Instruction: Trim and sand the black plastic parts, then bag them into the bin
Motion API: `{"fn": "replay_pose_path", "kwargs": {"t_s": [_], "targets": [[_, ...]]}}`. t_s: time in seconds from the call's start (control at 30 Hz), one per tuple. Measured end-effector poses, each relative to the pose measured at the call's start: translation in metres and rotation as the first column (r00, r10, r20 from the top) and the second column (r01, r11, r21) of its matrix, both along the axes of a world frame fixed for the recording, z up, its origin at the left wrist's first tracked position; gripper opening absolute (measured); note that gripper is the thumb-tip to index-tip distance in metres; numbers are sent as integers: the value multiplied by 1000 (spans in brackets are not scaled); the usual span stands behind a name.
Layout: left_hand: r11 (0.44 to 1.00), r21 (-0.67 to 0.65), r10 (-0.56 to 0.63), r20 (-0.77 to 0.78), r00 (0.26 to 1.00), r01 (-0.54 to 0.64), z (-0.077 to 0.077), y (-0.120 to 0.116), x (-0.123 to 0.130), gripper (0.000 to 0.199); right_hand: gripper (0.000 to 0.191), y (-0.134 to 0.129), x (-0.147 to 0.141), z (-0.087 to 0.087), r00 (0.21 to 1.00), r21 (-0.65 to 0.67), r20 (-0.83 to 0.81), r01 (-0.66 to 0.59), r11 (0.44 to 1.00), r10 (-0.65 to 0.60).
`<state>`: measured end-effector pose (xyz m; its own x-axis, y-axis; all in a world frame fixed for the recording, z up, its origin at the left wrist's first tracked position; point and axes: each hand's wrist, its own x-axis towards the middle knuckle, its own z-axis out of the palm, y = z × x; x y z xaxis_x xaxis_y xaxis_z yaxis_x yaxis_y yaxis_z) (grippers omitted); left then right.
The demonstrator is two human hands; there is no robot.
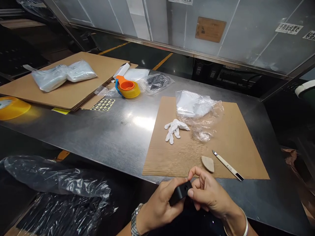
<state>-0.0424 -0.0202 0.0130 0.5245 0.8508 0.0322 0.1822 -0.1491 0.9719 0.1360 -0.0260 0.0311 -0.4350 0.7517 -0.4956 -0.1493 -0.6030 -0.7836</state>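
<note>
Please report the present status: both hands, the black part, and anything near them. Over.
Left hand: gripping black part. Right hand: at its end. Part: hole visible. Nearby: beige wedge and knife, both on cardboard.

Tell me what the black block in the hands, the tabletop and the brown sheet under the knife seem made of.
Black block: satin, perhaps plastic or coated metal; its smooth, dark faces leave this open.
Tabletop: probably steel, brushed-looking, given its gray color and blurred glare.
Brown sheet: very likely corrugated cardboard, matte, with faint ridges and creases.
</note>
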Motion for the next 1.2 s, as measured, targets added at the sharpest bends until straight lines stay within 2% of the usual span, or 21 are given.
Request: {"fn": "replay_pose_path", "kwargs": {"t_s": [0.2, 0.37, 0.6, 0.83, 1.2], "targets": [[1000, 7, -3, -35, 999, 4, 0, 0, 0, 45, 39, -1, -2, -1, 999, -29, -31, 17, 999, -18], [999, -43, -24, -14, 1000, 23, -2, 1, 1, 41, 38, -1, -3, -1, 1000, -28, -10, 29, 999, -30], [997, -5, -77, -92, 993, 77, -6, 2, 0, 38, 39, -1, -2, -3, 999, -28, 7, 40, 999, -40], [985, -142, -110, -87, 990, 97, -6, 0, 2, 29, 39, -2, -2, -6, 999, -51, 3, 41, 998, -41], [959, -262, -112, -9, 994, 106, -12, 4, 0, 16, 34, 2, -3, -10, 999, -69, -4, 54, 996, -54]]}}
